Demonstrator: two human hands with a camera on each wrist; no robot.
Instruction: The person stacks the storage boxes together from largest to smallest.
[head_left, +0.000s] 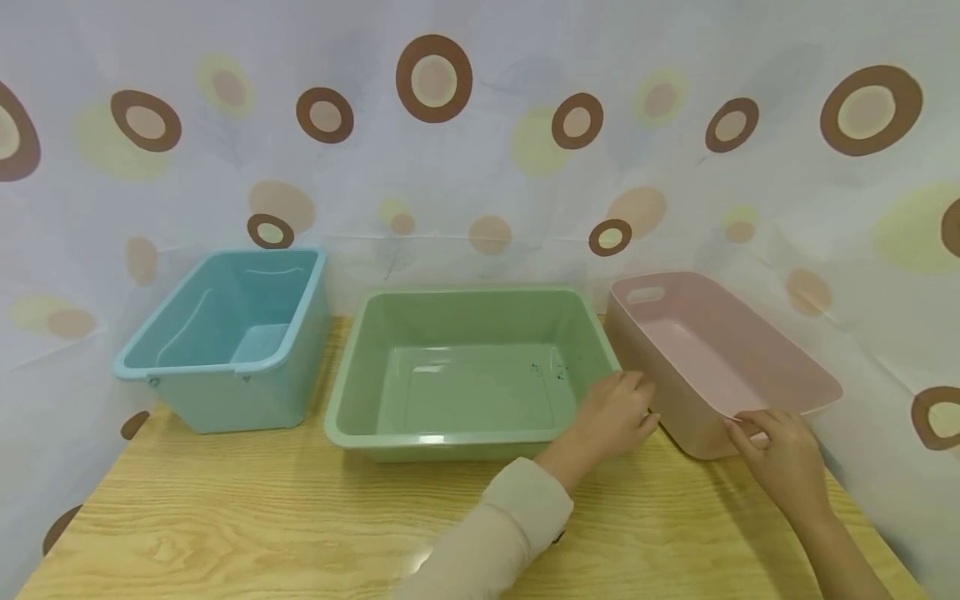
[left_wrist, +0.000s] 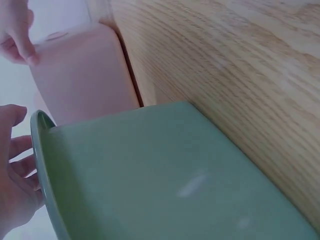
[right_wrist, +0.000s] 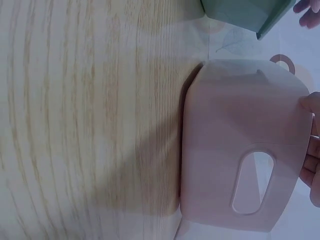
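Pinches the near rim of the pink bin (head_left: pixel 686 412) with the right hand (head_left: pixel 780 458), with the thumb pressed to the outer wall and the fingers bent over to the inner side. Has the pink bin reaching forward and leftward from that grip, standing on the wooden table (head_left: pixel 262 517), with one oval handle hole (right_wrist: pixel 253 182) just below the fingers and a far handle hole (head_left: pixel 646 294) at the opposite end.

Holds the left hand (head_left: pixel 611 417) to the left of the right hand, by the near right corner of the green tub (head_left: pixel 480 321), with the thumb and loosely bent fingers apart, on the outer side of the rim. Cannot tell whether those fingers touch the rim.

Shows the green tub spreading leftward and forward from the left hand, with small dark marks (head_left: pixel 561 371) on the floor ahead of that hand, and the blue tub (head_left: pixel 217 400) well to its left. Wears a pale sleeve (head_left: pixel 517 517) behind the left hand. Faces a circle-patterned wall covering (head_left: pixel 442 179) beyond both hands.
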